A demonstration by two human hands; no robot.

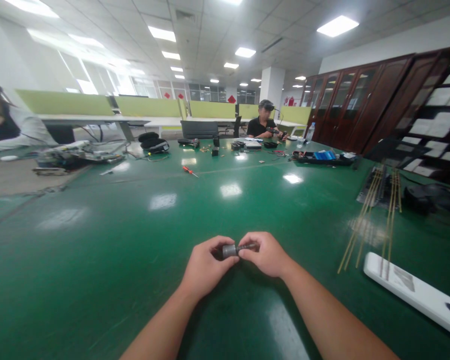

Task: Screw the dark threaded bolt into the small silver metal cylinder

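Note:
Near the front middle of the green table, my two hands meet around a small metal part. My left hand is closed on a short grey cylinder, thumb below and fingers above. From the cylinder's right end a thin dark rod runs into my right hand, whose thumb and fingers pinch it. Whether rod and cylinder are one piece I cannot tell. Both forearms rest low over the table edge side.
A red screwdriver lies farther back. Thin yellowish sticks and a long white object lie at right. Black pouches, a black tray and a bottle stand at the back. A person sits opposite; another is at far left.

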